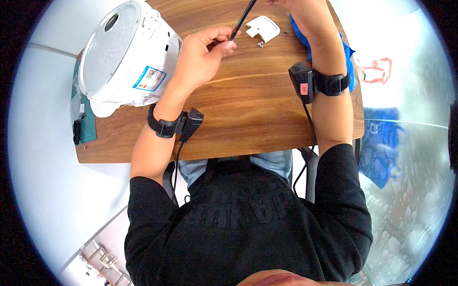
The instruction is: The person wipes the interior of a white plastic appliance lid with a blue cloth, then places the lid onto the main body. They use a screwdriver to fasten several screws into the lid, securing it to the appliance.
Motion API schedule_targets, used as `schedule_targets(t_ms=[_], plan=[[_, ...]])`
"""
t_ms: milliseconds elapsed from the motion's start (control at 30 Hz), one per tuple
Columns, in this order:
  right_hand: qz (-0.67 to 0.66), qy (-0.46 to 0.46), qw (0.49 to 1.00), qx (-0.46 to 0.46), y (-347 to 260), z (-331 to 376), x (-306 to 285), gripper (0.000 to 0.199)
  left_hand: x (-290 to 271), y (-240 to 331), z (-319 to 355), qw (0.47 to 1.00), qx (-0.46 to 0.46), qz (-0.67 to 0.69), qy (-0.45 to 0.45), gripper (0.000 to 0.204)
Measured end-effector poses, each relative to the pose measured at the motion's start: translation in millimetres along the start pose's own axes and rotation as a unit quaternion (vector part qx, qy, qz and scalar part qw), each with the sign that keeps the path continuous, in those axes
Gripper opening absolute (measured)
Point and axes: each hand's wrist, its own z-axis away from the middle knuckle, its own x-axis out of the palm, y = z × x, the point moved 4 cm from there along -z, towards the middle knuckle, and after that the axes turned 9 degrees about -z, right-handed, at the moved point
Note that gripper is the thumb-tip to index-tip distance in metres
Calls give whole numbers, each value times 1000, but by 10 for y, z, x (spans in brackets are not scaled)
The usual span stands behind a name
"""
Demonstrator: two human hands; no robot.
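My left hand [202, 55] is closed, thumb and fingers pinching the lower end of a thin black rod-like tool [243, 19]. The rod slants up to the right and leaves the picture at the top edge, so its far end is hidden. My right hand [286, 4] is cut off by the same edge. Its visible fingers are curled together, and what they hold cannot be made out. Between the hands and a little nearer lies a small white plastic cover [264, 28] with a notched edge. Several small metal screws [260, 44] lie beside it on the wooden table [248, 105].
A large round white appliance [114, 52] with a blue-edged label stands at the left. Under it shows a green mat [88, 121]. Blue cloth or plastic [300, 33] lies by my right forearm. Black devices with cables [191, 125] are strapped to both forearms.
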Motion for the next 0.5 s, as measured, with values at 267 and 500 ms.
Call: schedule_targets(t_ms=[267,500], plan=[[-18,-49,999,-6,31,-5,9,24,-28,-71,30,997,4,74,-24,28],[72,-66,995,13,36,28,178,24,49,-24,83,998,39,-15,-38,28]])
